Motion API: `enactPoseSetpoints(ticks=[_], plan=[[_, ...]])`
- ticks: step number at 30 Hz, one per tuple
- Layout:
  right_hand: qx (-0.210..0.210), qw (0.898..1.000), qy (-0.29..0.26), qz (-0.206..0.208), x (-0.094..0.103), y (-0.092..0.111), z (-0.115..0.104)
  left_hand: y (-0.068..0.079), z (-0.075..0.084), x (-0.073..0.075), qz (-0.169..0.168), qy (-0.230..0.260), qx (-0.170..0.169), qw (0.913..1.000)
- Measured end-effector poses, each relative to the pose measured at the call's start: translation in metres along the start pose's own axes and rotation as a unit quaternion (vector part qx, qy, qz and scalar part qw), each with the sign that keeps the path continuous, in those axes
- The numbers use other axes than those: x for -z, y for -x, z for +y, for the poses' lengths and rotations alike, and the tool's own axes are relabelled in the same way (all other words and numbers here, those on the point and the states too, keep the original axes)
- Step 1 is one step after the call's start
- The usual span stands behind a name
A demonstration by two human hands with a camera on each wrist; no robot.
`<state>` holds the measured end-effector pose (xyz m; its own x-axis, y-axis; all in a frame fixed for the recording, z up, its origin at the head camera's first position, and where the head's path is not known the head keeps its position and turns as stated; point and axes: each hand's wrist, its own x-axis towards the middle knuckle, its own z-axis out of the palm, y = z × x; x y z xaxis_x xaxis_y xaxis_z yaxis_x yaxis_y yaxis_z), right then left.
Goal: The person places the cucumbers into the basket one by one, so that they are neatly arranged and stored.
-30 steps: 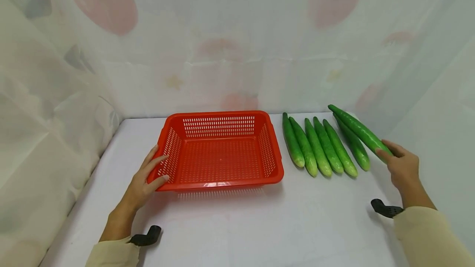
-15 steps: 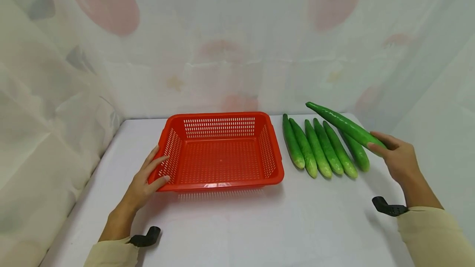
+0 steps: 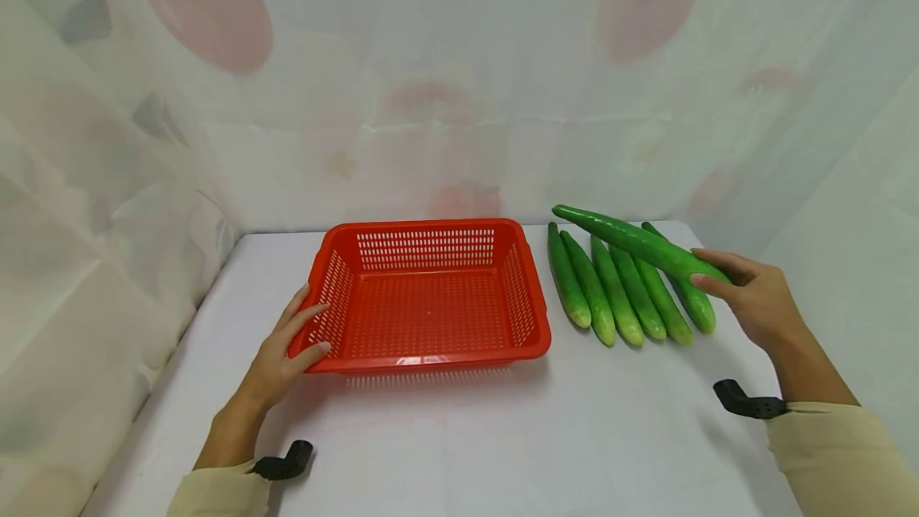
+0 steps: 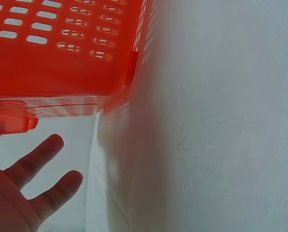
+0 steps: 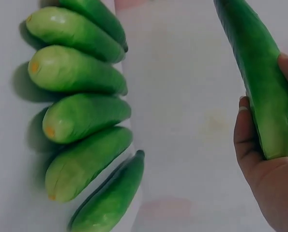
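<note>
My right hand (image 3: 757, 297) grips the thick, pale end of a long green cucumber (image 3: 639, 242). The cucumber is raised and tilted, its dark narrow end pointing left and away, over the tops of other cucumbers (image 3: 599, 286) lying in a row. In the right wrist view, the thumb and fingers wrap the held cucumber (image 5: 265, 82). My left hand (image 3: 283, 349) holds the left rim of a red plastic basket (image 3: 431, 357), with thumb and a finger over the rim. Two fingers (image 4: 42, 157) spread loosely below the rim in the left wrist view. The basket is empty inside.
Several cucumbers (image 5: 81, 118) lie side by side to the right of the basket, pale ends toward me. A white cloth covers the table (image 3: 459, 437). Patterned curtains (image 3: 459, 86) hang behind and at the sides.
My right hand has carried the cucumber leftward, so its narrow end moves from beyond the right of the row toward the basket. The left hand keeps its place on the basket.
</note>
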<state>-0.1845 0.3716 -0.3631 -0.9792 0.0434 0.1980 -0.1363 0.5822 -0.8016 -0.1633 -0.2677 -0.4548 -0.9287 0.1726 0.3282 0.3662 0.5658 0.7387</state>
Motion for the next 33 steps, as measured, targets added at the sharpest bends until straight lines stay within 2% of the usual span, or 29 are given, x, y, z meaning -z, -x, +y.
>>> enactPoseSetpoints(ticks=[6, 14, 18, 33], plan=[[0.020, 1.000, 0.003, -0.017, -0.005, -0.001, -0.017, 0.000, -0.003, 0.000, 0.001, -0.003, 0.001, 1.0000], [0.064, 0.997, -0.040, -0.031, -0.018, 0.000, -0.034, 0.000, -0.007, -0.002, 0.004, -0.006, 0.006, 1.0000], [0.083, 0.994, -0.048, -0.051, -0.026, -0.001, -0.042, -0.001, -0.006, -0.003, 0.006, -0.003, 0.007, 1.0000], [0.109, 0.987, -0.061, -0.102, -0.061, -0.007, -0.070, 0.000, 0.000, -0.003, 0.008, -0.003, 0.007, 0.9999]])
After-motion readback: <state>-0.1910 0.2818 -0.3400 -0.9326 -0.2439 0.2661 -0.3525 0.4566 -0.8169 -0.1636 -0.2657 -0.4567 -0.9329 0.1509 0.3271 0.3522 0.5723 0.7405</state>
